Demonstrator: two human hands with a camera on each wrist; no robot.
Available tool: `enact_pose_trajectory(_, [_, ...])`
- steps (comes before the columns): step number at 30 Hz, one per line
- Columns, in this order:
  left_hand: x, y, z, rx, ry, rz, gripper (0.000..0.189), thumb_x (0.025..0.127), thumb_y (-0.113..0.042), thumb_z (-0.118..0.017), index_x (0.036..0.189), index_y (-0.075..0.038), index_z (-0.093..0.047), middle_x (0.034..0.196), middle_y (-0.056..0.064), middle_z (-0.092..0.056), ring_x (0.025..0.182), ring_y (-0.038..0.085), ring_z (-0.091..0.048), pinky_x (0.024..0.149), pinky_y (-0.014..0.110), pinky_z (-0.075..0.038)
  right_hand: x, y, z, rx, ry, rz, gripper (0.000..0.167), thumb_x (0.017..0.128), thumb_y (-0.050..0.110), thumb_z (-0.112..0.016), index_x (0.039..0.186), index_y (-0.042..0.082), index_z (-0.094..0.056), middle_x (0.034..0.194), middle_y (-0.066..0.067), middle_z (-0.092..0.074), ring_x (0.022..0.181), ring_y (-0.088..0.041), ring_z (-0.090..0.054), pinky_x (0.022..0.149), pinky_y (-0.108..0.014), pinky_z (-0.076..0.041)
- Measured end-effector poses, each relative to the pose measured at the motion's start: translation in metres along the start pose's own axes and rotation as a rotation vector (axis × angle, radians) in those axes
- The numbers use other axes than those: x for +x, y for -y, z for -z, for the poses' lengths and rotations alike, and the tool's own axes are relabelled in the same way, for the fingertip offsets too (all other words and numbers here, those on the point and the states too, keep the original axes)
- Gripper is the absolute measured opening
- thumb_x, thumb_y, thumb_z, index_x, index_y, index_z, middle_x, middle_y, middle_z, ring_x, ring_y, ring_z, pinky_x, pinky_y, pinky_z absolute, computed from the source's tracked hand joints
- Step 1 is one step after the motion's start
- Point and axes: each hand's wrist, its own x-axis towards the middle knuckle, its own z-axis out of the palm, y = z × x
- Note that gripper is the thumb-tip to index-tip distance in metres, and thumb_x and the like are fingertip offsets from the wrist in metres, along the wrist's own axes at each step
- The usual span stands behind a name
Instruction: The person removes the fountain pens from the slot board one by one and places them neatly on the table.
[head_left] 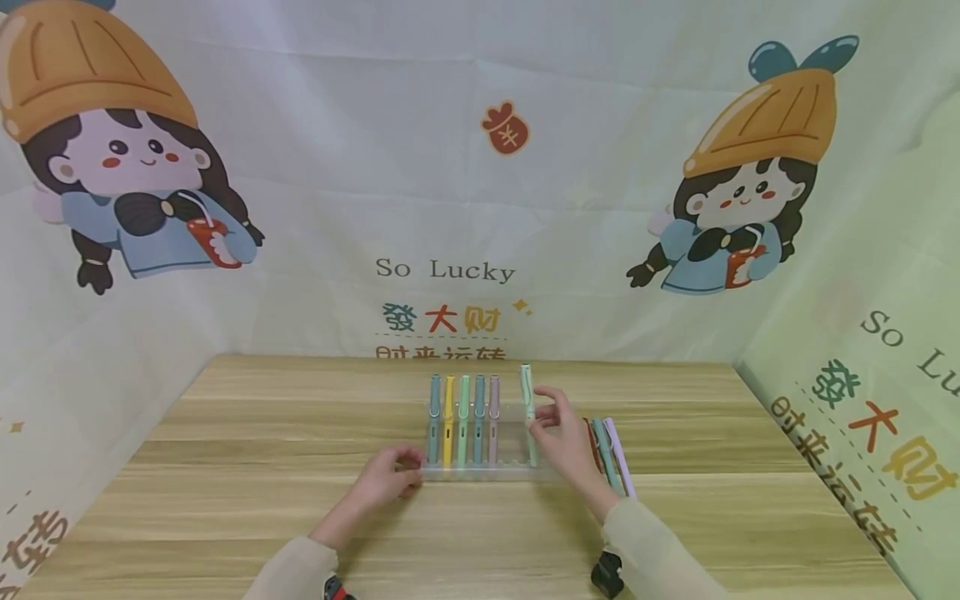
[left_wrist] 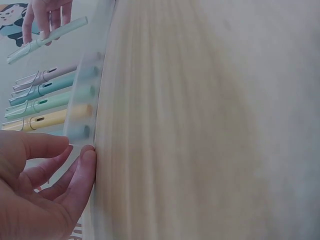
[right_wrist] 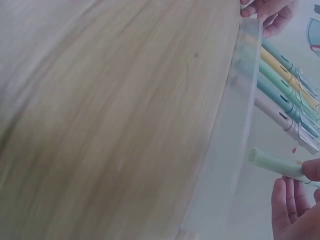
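Note:
A clear pen stand (head_left: 480,473) holds several upright pens, among them a yellow pen (head_left: 449,425), a green pen (head_left: 464,425) and a mauve pen (head_left: 493,425). My left hand (head_left: 390,475) grips the stand's left end, with bent fingers at its lower corner (left_wrist: 75,142). Between thumb and fingers, my right hand (head_left: 566,442) pinches a pale mint pen (head_left: 527,392), cap upward. This pen stands over the right part of the stand, apart from the mauve pen. In the right wrist view its lower end (right_wrist: 257,156) hangs close to the stand's front strip (right_wrist: 220,165).
Right of the stand, partly behind my right hand, lie a teal pen (head_left: 606,454), a lilac pen (head_left: 621,458) and a dark red pen (head_left: 596,450). The wooden table (head_left: 262,433) meets a printed cloth backdrop (head_left: 450,208) at the back and sides.

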Motion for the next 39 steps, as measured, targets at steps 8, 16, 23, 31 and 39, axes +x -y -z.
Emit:
enact_pose_trajectory(8, [0.0, -0.001, 0.0, 0.005, -0.001, 0.007, 0.016, 0.077, 0.009, -0.054, 0.092, 0.007, -0.056, 0.081, 0.012, -0.055, 0.067, 0.019, -0.054, 0.056, 0.032, -0.05, -0.001, -0.01, 0.013, -0.013, 0.014, -0.028, 0.046, 0.074, -0.006, -0.061, 0.117, 0.005, -0.047, 0.085, -0.011, -0.059, 0.077, -0.023, -0.056, 0.068, -0.033, -0.048])
enact_pose_trajectory(16, [-0.001, -0.001, 0.0, -0.002, 0.0, 0.012, 0.016, 0.077, 0.009, -0.054, 0.092, 0.006, -0.056, 0.082, 0.012, -0.055, 0.067, 0.019, -0.054, 0.056, 0.032, -0.05, -0.004, -0.009, 0.033, -0.023, 0.036, -0.101, 0.047, 0.077, -0.003, -0.061, 0.12, 0.008, -0.045, 0.087, -0.011, -0.056, 0.077, -0.022, -0.055, 0.065, -0.03, -0.048])
enact_pose_trajectory(23, [0.0, -0.001, 0.001, -0.002, 0.003, 0.004, 0.016, 0.076, 0.01, -0.053, 0.091, 0.006, -0.056, 0.08, 0.009, -0.055, 0.069, 0.019, -0.055, 0.057, 0.032, -0.05, -0.004, -0.019, 0.049, -0.007, 0.05, -0.125, 0.047, 0.078, -0.004, -0.06, 0.121, 0.005, -0.042, 0.088, -0.015, -0.054, 0.073, -0.022, -0.054, 0.06, -0.027, -0.048])
enact_pose_trajectory(31, [0.0, 0.0, 0.001, 0.0, 0.004, -0.001, 0.016, 0.076, 0.01, -0.053, 0.091, 0.006, -0.056, 0.08, 0.009, -0.055, 0.068, 0.018, -0.054, 0.057, 0.032, -0.05, -0.007, -0.025, 0.067, -0.009, 0.049, -0.189, 0.047, 0.079, 0.0, -0.061, 0.122, 0.006, -0.042, 0.09, -0.015, -0.054, 0.074, -0.022, -0.053, 0.058, -0.028, -0.049])
enact_pose_trajectory(39, [0.001, 0.0, 0.0, 0.001, -0.002, 0.006, 0.016, 0.076, 0.01, -0.053, 0.091, 0.005, -0.056, 0.081, 0.01, -0.055, 0.068, 0.018, -0.054, 0.057, 0.031, -0.05, -0.008, -0.025, 0.081, -0.011, 0.054, -0.234, 0.048, 0.08, -0.002, -0.058, 0.124, 0.005, -0.041, 0.094, -0.017, -0.051, 0.077, -0.024, -0.052, 0.061, -0.032, -0.05])
